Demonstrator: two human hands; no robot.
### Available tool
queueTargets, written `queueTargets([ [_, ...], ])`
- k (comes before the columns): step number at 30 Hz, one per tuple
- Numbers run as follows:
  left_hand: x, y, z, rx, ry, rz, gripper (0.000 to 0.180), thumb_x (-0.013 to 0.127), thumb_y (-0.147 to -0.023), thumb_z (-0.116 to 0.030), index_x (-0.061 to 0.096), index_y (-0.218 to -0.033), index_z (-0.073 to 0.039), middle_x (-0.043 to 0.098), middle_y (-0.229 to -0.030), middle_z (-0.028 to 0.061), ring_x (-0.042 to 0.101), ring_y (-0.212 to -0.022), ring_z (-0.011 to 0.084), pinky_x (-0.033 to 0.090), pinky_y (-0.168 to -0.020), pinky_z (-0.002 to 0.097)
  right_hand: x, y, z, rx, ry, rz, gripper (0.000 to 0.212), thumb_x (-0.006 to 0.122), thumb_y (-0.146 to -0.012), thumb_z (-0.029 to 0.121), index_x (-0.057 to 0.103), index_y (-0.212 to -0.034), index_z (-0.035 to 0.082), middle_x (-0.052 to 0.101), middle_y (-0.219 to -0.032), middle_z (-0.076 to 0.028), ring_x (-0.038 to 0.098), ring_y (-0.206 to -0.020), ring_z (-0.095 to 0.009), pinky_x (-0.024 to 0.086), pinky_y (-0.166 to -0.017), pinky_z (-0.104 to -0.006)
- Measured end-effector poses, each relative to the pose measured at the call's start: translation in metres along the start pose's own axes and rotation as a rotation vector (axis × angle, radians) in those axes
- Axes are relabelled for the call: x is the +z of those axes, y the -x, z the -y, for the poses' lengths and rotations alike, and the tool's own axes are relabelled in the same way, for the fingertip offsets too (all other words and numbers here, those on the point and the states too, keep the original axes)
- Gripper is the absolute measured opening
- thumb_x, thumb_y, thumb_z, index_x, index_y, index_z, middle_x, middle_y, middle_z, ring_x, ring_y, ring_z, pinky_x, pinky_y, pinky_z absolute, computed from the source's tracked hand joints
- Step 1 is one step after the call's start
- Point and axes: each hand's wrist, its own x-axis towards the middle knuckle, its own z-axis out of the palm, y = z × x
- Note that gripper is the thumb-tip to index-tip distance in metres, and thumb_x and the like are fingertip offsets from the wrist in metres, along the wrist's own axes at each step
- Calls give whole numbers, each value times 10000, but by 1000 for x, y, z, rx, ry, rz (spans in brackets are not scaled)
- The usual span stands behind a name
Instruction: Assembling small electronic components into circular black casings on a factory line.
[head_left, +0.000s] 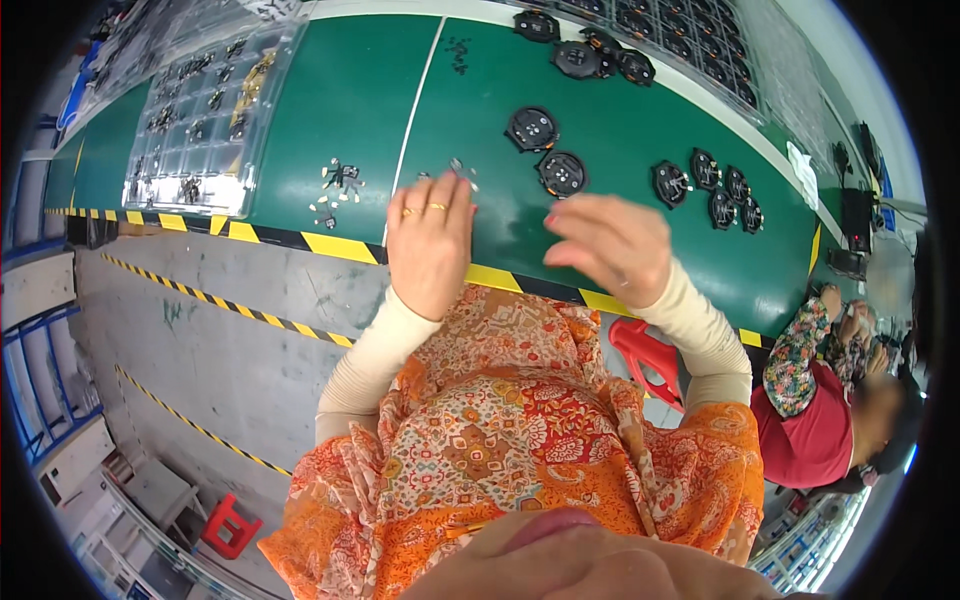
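Observation:
My left hand (432, 240) lies over the near part of the green table, fingers stretched out side by side; its thumb is hidden. Small dark and silvery parts (457, 165) show just past its fingertips, too tiny to name. My right hand (618, 245) hovers above the table's near edge, thumb and fingers apart, with nothing visible in it. Just beyond it are two round black watch-like housings (563, 174), one slightly overlapping the other. To the left of my left hand lies a loose cluster of small black and gold parts (343, 175).
A clear compartment tray (243, 190) of small parts stands at left. Several black housings (672, 185) lie at right, more (577, 60) at the back near a filled tray (680, 40). Yellow-black tape (340, 247) edges the table (330, 90). A co-worker (815, 420) sits at right.

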Motion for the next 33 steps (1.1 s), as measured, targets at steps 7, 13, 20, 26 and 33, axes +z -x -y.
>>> queueTargets([
  [7, 1, 13, -5, -28, 69, -53, 299, 755, -778, -82, 703, -1067, -24, 645, -1154, 52, 574, -1052, 248, 433, -938, 418, 34, 24, -18, -203, 47, 236, 368, 693, -792, 92, 640, -1131, -40, 619, -1225, -171, 671, -1035, -297, 590, -779, -346],
  [13, -1, 10, 1, 43, 140, -119, 311, 749, -774, -125, 695, -1053, 0, 648, -1132, 92, 574, -1039, 261, 446, -909, 419, 34, 14, -30, -247, 90, 317, 330, 685, -775, 15, 664, -1097, -52, 636, -1212, -199, 680, -1050, -338, 595, -838, -373],
  [20, 7, -39, -38, 120, 253, -93, 348, 766, -754, -203, 692, -1038, -17, 608, -986, 66, 573, -900, 229, 472, -743, 361, 10, 17, -36, 379, -375, -376, 157, 590, -910, -96, 664, -1048, -89, 676, -1127, -269, 722, -938, -321, 601, -833, -373],
  [26, 26, -35, -55, 174, 223, 111, 249, 617, -786, -107, 691, -1016, -49, 582, -989, 51, 570, -885, 196, 478, -726, 332, 1, 49, -45, 736, -885, -708, 146, 587, -968, 16, 541, -1104, -13, 669, -1086, -307, 727, -794, -292, 596, -714, -313],
  [33, -3, -11, -44, 222, 345, 116, 326, 675, -767, -135, 696, -1084, -65, 589, -1099, 40, 573, -889, 210, 473, -718, 337, 14, 61, -49, 781, -1088, -599, 202, 571, -981, 35, 498, -1170, 32, 657, -1058, -326, 724, -796, -296, 596, -696, -308],
])
